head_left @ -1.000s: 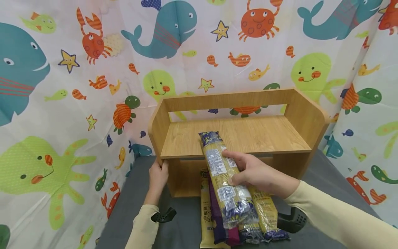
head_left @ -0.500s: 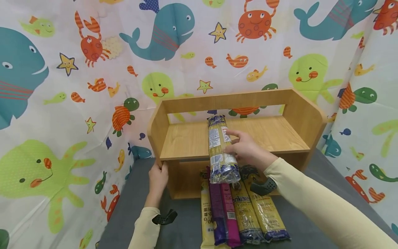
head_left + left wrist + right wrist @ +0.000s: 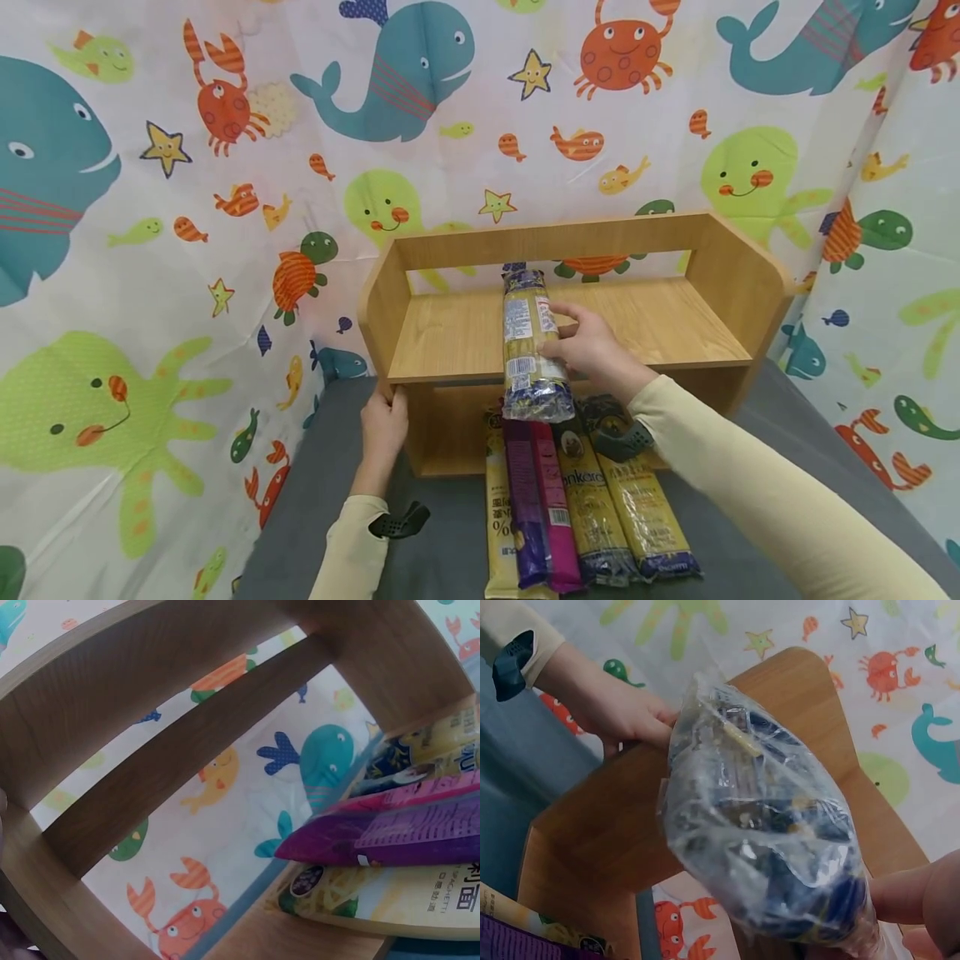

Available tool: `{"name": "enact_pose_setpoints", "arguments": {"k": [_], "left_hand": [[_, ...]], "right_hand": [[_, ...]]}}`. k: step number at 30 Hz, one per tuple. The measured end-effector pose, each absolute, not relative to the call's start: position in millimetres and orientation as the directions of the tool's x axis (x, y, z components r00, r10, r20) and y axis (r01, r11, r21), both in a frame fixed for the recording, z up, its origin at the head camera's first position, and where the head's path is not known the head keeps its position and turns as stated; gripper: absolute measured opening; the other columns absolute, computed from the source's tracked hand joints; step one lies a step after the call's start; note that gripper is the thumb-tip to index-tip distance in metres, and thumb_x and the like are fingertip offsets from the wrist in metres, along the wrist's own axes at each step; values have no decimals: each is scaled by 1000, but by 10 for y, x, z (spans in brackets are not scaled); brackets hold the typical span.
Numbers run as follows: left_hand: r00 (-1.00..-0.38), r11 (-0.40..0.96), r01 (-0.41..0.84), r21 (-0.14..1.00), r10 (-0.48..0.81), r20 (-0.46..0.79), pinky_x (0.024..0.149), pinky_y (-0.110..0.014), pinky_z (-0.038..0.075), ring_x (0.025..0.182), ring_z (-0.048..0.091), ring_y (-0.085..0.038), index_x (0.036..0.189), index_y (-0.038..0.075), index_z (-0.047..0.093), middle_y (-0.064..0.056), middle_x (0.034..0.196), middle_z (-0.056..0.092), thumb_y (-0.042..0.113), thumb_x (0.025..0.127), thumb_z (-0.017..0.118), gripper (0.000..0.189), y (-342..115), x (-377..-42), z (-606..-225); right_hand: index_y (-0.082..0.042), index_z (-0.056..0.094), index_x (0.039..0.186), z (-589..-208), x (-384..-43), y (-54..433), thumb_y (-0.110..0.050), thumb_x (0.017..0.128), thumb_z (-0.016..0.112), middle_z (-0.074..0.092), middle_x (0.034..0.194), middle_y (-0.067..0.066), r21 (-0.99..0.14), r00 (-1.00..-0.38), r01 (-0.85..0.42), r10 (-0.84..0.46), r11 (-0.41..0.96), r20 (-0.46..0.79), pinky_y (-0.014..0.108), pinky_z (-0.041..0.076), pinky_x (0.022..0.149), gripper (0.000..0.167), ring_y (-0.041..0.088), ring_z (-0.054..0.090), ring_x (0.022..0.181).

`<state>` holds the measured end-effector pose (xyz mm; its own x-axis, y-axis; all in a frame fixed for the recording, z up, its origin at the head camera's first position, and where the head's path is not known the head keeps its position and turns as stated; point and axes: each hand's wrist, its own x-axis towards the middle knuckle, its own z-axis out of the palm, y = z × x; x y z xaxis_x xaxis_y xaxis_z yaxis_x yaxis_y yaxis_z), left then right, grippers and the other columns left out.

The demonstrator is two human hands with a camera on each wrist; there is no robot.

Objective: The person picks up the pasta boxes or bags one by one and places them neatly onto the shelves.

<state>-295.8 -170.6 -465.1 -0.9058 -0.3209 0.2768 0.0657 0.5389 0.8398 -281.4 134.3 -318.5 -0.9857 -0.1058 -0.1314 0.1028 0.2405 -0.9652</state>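
Observation:
A clear-wrapped pack of spaghetti (image 3: pixel 525 350) with blue ends lies lengthwise over the upper board of the wooden shelf (image 3: pixel 442 333), its near end past the front edge. My right hand (image 3: pixel 596 346) grips its right side, thumb and fingers curled on the wrapper. In the right wrist view the crinkled near end of the spaghetti pack (image 3: pixel 765 825) fills the middle. My left hand (image 3: pixel 384 429) holds the shelf's left side panel just below the upper board. Several pasta packs, among them a purple and pink one (image 3: pixel 536 508), lean out of the lower compartment.
Beside the purple and pink pack lie a pale yellow pack (image 3: pixel 501 517) on the left and two yellow packs on the right, one being the outer yellow pack (image 3: pixel 648 517). A grey tabletop (image 3: pixel 442 550) runs beneath. Behind hangs a sea-animal patterned curtain (image 3: pixel 285 150).
My right hand has carried the spaghetti pack forward and up, from above the lower packs to over the upper board. My left hand stays on the side panel.

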Motion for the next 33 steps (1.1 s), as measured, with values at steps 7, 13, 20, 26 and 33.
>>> {"name": "enact_pose_setpoints", "arguments": {"k": [7, 13, 20, 26, 33], "left_hand": [[-906, 541, 70, 838, -317, 280, 90, -60, 54, 106, 70, -44, 125, 1, 62, -28, 118, 71, 31, 104, 49, 40, -1697, -2938, -4630], [-904, 547, 81, 833, -312, 293, 84, -58, 55, 100, 71, -41, 121, -1, 63, -27, 114, 73, 31, 103, 49, 39, -1702, -2943, -4629], [-885, 575, 67, 815, -342, 314, 70, -51, 51, 85, 66, -35, 102, -1, 64, -25, 95, 72, 26, 101, 50, 30, -1761, -2934, -4629], [-898, 574, 55, 817, -329, 291, 83, -59, 55, 103, 71, -43, 123, -1, 63, -28, 114, 72, 29, 105, 48, 38, -1775, -2907, -4672], [-891, 578, 75, 813, -327, 314, 82, -59, 55, 96, 71, -43, 113, -2, 65, -28, 108, 73, 32, 104, 53, 37, -1698, -2921, -4744]], "right_hand": [[-14, 29, 161, -3220, -2853, 1333, -4, 95, 67, 53, 142, 30, -954, -993, 58, -81, 293, -85, 33, 60, 71, 76, 37, 66, 113], [-12, 29, 161, -3193, -2790, 1452, -17, 95, 69, 42, 152, 31, -908, -995, -12, -90, 420, -29, 38, 61, 81, 77, 45, 56, 129], [-8, 42, 153, -3266, -2650, 1678, -31, 98, 66, 48, 150, 29, -760, -966, -257, -187, 597, 180, 56, 52, 98, 65, 45, 57, 127], [-12, 43, 154, -3415, -2516, 1664, -38, 91, 73, 45, 156, 22, -594, -883, -469, -361, 653, 301, 66, 40, 108, 75, 46, 46, 140], [-14, 48, 152, -3502, -2439, 1568, -42, 87, 77, 30, 163, 26, -531, -846, -531, -454, 661, 280, 65, 45, 104, 76, 51, 37, 145]]}}
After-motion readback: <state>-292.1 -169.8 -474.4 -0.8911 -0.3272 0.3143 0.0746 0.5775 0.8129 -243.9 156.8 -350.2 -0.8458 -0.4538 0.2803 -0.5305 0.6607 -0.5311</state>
